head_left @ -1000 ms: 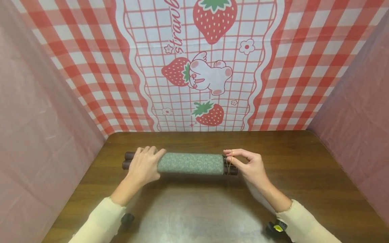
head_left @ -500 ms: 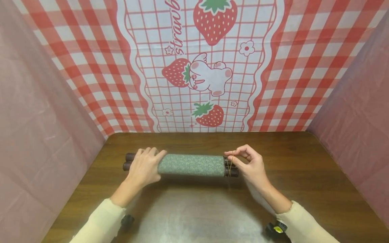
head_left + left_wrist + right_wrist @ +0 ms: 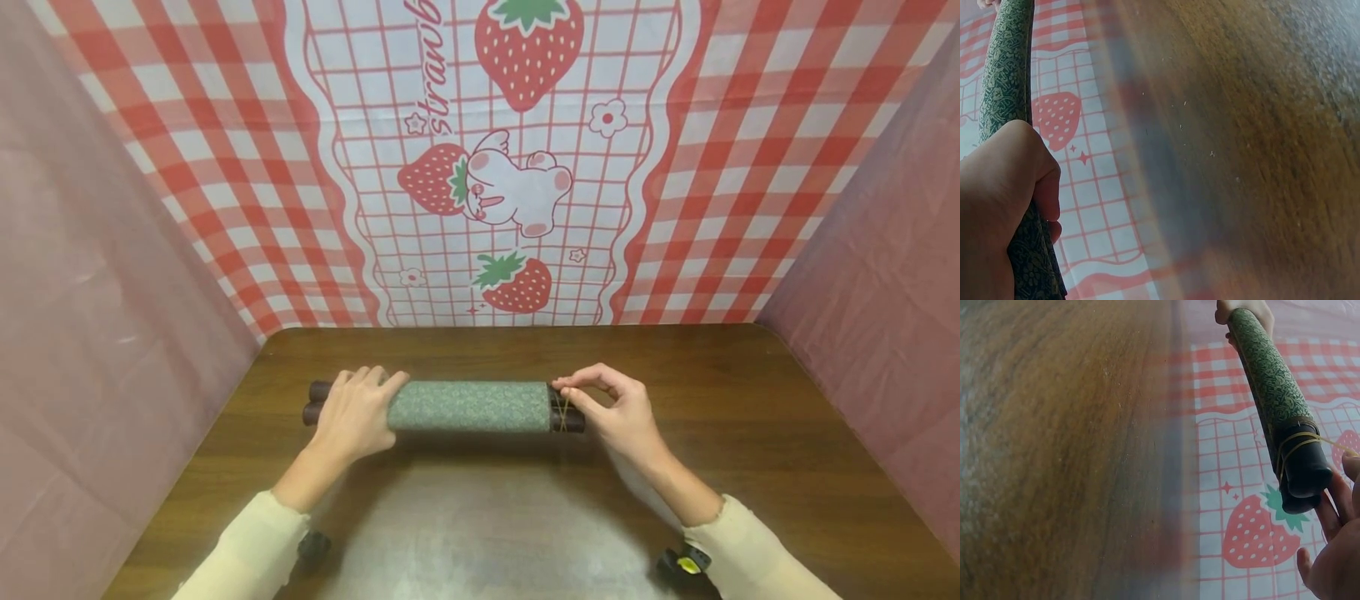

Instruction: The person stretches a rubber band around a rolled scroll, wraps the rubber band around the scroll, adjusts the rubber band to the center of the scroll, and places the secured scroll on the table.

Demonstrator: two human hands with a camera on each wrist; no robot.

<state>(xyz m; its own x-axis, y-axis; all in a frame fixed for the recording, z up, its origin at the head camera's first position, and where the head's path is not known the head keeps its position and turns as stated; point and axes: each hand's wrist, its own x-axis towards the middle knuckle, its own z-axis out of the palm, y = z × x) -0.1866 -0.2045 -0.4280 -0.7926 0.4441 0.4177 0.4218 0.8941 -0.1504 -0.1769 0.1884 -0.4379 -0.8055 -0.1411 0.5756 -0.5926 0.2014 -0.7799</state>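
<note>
A rolled scroll (image 3: 472,406) in green patterned cloth, with two dark rod ends at each side, is held level over the table. My left hand (image 3: 356,412) grips it near its left end, thumb on the near side and fingers over the far side. A thin yellowish rubber band (image 3: 1300,445) loops around the dark rod ends (image 3: 1307,472) at the right and crosses over them. In the right wrist view the band stretches out to the thumb of my right hand (image 3: 617,408), which pinches it between thumb and fingertips beside those ends.
Beneath the scroll lies a brown wood-grain table (image 3: 480,517). A red-and-white strawberry-print cloth (image 3: 517,183) hangs behind its far edge, with pink cloth walls (image 3: 112,333) on both sides. Small dark devices (image 3: 682,565) sit at the wrists.
The right thumb and fingertips have drawn closer together, and the band stands up less above the rods in the head view. The left hand and scroll have barely shifted.
</note>
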